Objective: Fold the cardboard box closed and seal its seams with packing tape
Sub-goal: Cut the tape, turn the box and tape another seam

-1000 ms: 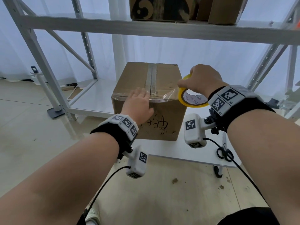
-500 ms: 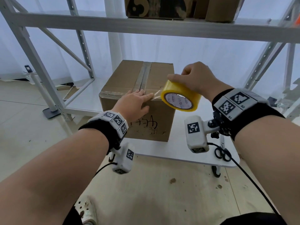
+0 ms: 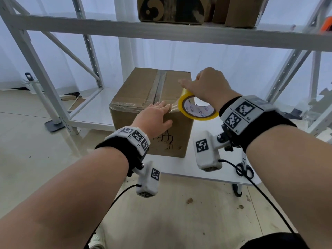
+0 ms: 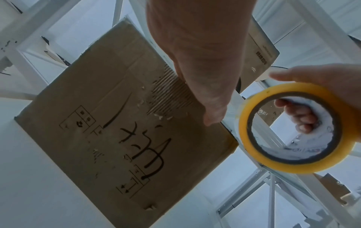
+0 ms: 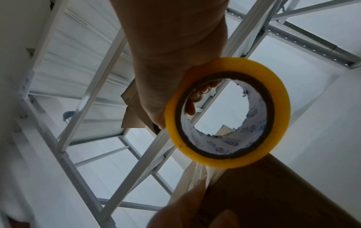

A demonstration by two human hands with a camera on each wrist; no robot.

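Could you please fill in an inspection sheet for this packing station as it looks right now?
Surface: white low shelf, part of a metal rack.
Job's things: cardboard box closed, tape along its top seam and front top edge; yellow tape roll at the box's front right corner, a clear strip running to the edge.
Clutter: scissors on the shelf, right of the box.
Grippers: left hand presses flat on the strip; right hand holds the roll, fingers through its core.
Cables: black leads hang from both wrist cameras.
Surroundings: more boxes on the shelf above; debris specks on the floor.
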